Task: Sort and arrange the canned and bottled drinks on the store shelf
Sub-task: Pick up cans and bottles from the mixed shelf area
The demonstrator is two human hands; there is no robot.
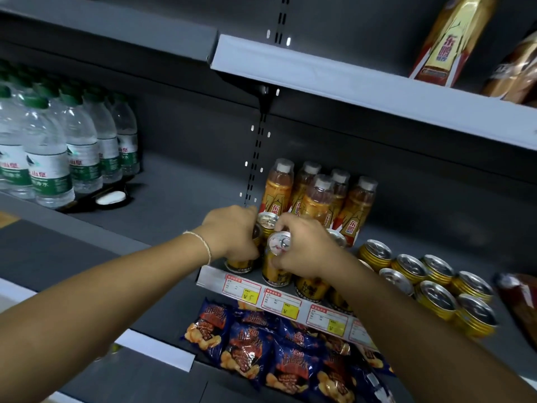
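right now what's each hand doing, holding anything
Left hand: grips the leftmost can on the shelf front.
Right hand: grips the neighbouring can near its top.

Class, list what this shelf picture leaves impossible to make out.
Head view:
Price tags: print too small and blurred.
Leftmost can: label covered by the left hand.
Front can: label partly under the right hand.
Cans behind the right forearm: count hidden.
Top-shelf bottle: cap cut off by the upper edge.
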